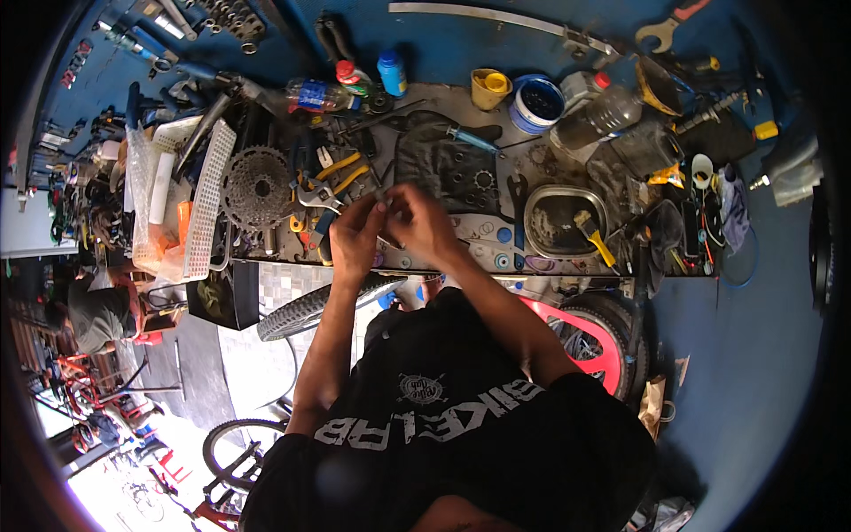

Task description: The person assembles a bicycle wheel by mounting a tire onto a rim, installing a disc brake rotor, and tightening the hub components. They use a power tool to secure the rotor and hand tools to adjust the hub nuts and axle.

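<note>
Over the front of a cluttered workbench, my left hand (pixel 355 239) and my right hand (pixel 424 229) come together at the fingertips. Both are pinched closed around something small that the fingers hide; I cannot make it out. The right hand is slightly blurred. An adjustable wrench (pixel 316 196) lies just left of my left hand, beside yellow-handled pliers (pixel 347 180). Beyond my right hand, a dark mat (pixel 434 164) carries small parts, a toothed ring (pixel 483 180) and a blue-handled tool (pixel 472 139).
At left stand a large bicycle cassette (pixel 257 188) and a white basket (pixel 211 199). A metal tray (pixel 530 222) with a yellow-handled brush (pixel 603 246) sits right, below a paint bucket (pixel 537 105). A tire (pixel 324 308) leans under the bench edge. Another person (pixel 99 310) is far left.
</note>
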Available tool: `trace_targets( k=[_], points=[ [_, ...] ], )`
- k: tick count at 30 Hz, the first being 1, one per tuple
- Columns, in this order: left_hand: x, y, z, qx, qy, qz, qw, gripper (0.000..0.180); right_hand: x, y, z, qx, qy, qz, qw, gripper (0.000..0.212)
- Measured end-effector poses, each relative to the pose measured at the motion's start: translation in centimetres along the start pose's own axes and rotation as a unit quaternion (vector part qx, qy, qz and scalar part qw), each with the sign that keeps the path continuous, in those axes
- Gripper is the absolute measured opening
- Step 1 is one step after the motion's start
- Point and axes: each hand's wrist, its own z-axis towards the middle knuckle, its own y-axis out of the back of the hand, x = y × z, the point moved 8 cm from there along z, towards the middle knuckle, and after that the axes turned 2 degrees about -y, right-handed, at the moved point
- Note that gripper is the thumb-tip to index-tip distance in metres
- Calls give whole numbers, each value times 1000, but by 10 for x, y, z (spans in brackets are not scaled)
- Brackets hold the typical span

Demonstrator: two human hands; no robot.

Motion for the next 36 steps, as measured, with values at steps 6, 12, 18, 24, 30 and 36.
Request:
trace_targets(
  k=[6, 12, 18, 24, 30, 36],
  points=[
    [32, 0, -25, 10, 93, -103, 990, 27, 3, -12, -47, 43, -25, 55, 997, 40],
    [42, 33, -40, 9, 91, -53, 994, 26, -36, 95, -51, -43, -2, -148, 988, 32],
    [50, 50, -54, 22, 88, 46, 995, 35, -59, 175, -33, -103, -65, -311, 942, 28],
    [40, 40, -56, 32, 54, 51, 997, 41, -64, 158, -21, -13, -54, -340, 939, 28],
    [40, 39, -51, 33, 70, 110, 991, 35, -68, 139, -18, 32, -62, -399, 914, 27],
    [41, 40, -44, 6, 56, 65, 996, 35, -59, 122, -6, 53, -18, -445, 894, 29]
  ],
)
